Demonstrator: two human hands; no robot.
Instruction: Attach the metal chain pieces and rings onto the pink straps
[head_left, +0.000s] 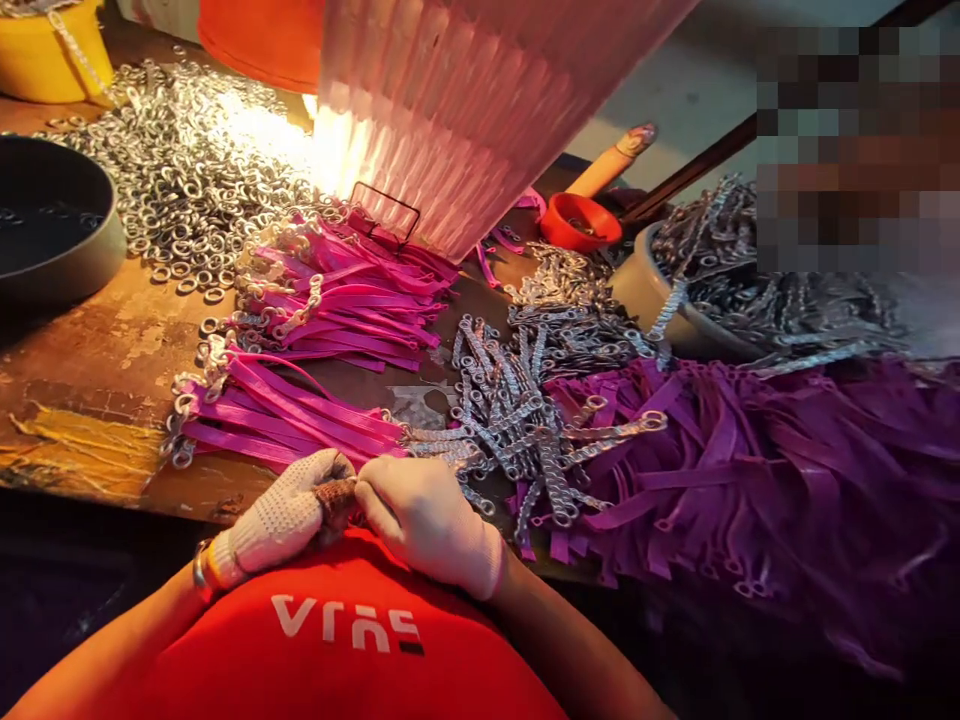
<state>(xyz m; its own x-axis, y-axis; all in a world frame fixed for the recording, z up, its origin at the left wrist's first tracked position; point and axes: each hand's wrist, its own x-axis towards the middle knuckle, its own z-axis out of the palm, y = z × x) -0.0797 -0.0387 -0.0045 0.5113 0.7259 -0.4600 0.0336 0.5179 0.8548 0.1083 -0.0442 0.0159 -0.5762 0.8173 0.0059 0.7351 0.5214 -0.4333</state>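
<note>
My left hand [289, 510], in a white dotted glove with brown wrapping on a finger, is closed near the table's front edge. Against it, my right hand [435, 520], in a plain white glove, is closed too. Their fingertips meet; whatever lies between them is too small and hidden to name. Just beyond my hands are pink straps [300, 415] with metal rings at their left ends. More pink straps [360, 300] lie farther back. To the right, braided silver pieces [495, 400] are heaped beside a large pile of purple straps [697, 440].
Metal rings [187, 180] are heaped at the back left, near a dark round pan [112, 235] and a yellow bucket [56, 55]. A ribbed translucent sheet [465, 110] rises behind. A red bowl [581, 235] and a full grey basin [645, 290] stand right; a blurred-out person is behind.
</note>
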